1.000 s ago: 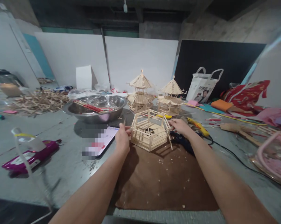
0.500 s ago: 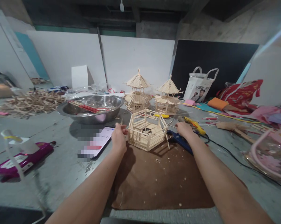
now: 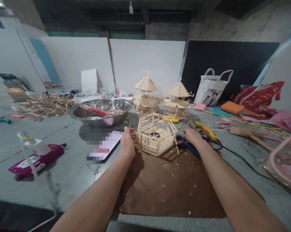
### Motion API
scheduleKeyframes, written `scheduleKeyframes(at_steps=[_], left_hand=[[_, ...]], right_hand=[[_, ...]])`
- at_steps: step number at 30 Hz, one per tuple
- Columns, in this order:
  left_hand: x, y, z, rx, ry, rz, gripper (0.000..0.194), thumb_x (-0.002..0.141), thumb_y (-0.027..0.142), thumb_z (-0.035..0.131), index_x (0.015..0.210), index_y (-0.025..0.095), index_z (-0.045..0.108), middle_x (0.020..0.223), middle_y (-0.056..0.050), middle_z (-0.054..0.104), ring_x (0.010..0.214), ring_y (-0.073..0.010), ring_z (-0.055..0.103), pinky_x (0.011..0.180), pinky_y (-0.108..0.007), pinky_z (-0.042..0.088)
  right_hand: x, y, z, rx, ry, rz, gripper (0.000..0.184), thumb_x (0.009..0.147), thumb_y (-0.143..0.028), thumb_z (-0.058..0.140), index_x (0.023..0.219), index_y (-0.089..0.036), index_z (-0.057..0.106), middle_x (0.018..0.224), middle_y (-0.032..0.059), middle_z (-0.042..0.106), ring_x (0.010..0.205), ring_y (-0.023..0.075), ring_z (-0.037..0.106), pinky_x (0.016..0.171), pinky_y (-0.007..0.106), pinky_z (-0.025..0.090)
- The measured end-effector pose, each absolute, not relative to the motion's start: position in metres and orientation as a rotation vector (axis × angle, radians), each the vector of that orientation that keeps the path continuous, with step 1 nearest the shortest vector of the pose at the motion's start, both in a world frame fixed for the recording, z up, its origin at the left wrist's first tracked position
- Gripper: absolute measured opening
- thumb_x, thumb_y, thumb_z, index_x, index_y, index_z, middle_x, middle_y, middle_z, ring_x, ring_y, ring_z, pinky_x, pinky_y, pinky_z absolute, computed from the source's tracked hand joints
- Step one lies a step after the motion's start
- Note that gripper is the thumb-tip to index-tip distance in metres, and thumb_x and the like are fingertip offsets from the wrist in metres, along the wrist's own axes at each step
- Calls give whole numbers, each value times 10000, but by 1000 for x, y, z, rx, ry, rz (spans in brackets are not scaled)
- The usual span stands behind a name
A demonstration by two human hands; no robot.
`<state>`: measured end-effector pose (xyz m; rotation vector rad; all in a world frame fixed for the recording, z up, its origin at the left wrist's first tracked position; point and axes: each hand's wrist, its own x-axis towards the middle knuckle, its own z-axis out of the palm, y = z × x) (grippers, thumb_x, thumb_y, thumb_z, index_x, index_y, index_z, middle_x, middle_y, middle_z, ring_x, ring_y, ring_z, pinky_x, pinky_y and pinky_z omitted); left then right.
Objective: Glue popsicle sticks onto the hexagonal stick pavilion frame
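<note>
A six-sided frame of thin wooden sticks (image 3: 157, 135), with railings round a slatted floor, sits at the back of a brown mat (image 3: 169, 187). My left hand (image 3: 128, 141) is at its left wall, fingers partly apart; whether they touch it is unclear. A thin brown tip shows just above those fingers. On the right, my right hand (image 3: 193, 137) is closed beside the blue-handled tool (image 3: 190, 146); what its curled fingers hold is hidden. One loose-looking stick (image 3: 177, 146) leans against the frame's right side.
Two stick pavilions (image 3: 146, 93) stand behind. A steel basin (image 3: 102, 112) and a phone (image 3: 107, 146) lie left, with a purple power strip (image 3: 39, 159) further out. A yellow-handled tool (image 3: 207, 130) with a black cord and a pink-rimmed bag (image 3: 284, 161) are right.
The whole view has shifted slightly, so everything appears a little further right. Both hands keep their places beside the frame and the blue-handled tool.
</note>
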<state>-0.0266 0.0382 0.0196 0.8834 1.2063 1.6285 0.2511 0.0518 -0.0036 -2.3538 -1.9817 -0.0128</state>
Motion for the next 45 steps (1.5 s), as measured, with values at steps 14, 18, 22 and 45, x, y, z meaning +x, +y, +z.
scheduleKeyframes(at_steps=[14, 18, 22, 45], left_hand=[[-26, 38, 22, 957, 1273, 1450, 470, 797, 515, 260, 754, 144, 545, 497, 0, 510, 379, -92, 417, 366, -197, 287], [-27, 39, 19, 1001, 1275, 1467, 510, 790, 540, 258, 762, 134, 566, 443, -3, 511, 385, -104, 436, 400, -206, 313], [-29, 40, 24, 913, 1253, 1534, 488, 797, 522, 267, 771, 131, 559, 425, 7, 507, 361, -111, 442, 398, -217, 340], [-45, 48, 28, 648, 1348, 1615, 524, 783, 549, 257, 644, 137, 548, 464, 6, 481, 396, -105, 462, 439, -231, 372]], right_hand=[[237, 51, 21, -2036, -1990, 250, 267, 760, -188, 418, 860, -174, 665, 909, 73, 661, 858, 195, 580, 734, 262, 414], [216, 49, 21, -1854, -2049, 454, 282, 713, -113, 442, 827, -216, 677, 775, 2, 680, 730, 149, 598, 648, 213, 434], [198, 46, 19, -1760, -2051, 491, 317, 705, -79, 438, 890, -197, 665, 842, 20, 679, 817, 155, 587, 698, 210, 430], [234, 123, 11, -2332, -1956, 136, 275, 695, -187, 512, 921, -161, 667, 975, 118, 641, 868, 216, 587, 707, 259, 430]])
